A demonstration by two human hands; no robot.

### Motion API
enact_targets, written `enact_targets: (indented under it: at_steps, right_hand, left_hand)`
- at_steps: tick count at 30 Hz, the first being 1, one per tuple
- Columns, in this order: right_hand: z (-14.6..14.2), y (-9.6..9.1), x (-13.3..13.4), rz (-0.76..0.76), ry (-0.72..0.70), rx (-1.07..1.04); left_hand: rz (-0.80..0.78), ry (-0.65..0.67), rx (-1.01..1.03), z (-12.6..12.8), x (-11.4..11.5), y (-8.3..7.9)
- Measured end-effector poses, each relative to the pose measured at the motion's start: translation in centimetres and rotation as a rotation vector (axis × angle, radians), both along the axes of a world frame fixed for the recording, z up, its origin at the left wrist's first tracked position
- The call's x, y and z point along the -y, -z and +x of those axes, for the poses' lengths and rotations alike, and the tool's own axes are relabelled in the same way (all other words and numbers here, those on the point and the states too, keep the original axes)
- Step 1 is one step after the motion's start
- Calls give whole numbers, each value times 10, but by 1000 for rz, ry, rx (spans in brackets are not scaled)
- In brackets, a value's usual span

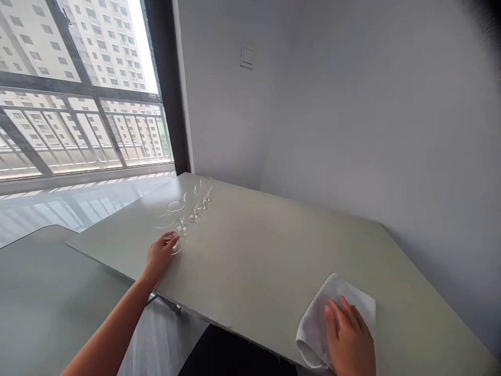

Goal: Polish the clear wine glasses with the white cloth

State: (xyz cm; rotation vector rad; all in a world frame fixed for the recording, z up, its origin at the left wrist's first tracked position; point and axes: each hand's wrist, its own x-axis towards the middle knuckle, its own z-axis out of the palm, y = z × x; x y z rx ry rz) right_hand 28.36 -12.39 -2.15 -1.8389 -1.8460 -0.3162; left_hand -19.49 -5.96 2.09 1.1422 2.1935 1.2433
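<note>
My left hand [161, 254] is closed round the nearest stemmed wine glass [177, 247], which stands upright with its round foot on the table. My fingers cover part of its bowl and stem. Beyond it, several more clear wine glasses [194, 215] stand in a row running away from me. At the lower right, a folded white cloth [316, 330] lies on the table. My right hand [349, 334] rests over this cloth with its fingers stretched out and apart, not wrapped around it.
The pale table [254, 250] reaches back towards a grey wall [352, 130] with a switch [247, 56]. On the left, a lower greenish surface [47, 292] adjoins it, in front of a large window [82, 94]. A dark table leg [168, 303] shows below the near edge.
</note>
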Motion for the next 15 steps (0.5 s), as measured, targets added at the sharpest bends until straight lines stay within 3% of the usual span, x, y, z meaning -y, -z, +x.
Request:
enact_targets:
  at_steps: [4, 7, 9, 13, 15]
  right_hand:
    - [-26, 14, -15, -91, 100, 60]
    - [-44, 15, -21, -170, 12, 49]
    - [-58, 7, -24, -257, -180, 44]
    - [-87, -22, -40, -424, -672, 88]
    - [-104, -34, -57, -475, -846, 94]
  left_hand:
    - [95, -215, -11, 7, 24, 2]
    - [241, -408, 58, 32, 49, 7]
    - [201, -341, 129, 60, 63, 10]
    - [191, -23, 230, 129, 76, 13]
    - [228, 114, 281, 160, 77, 15]
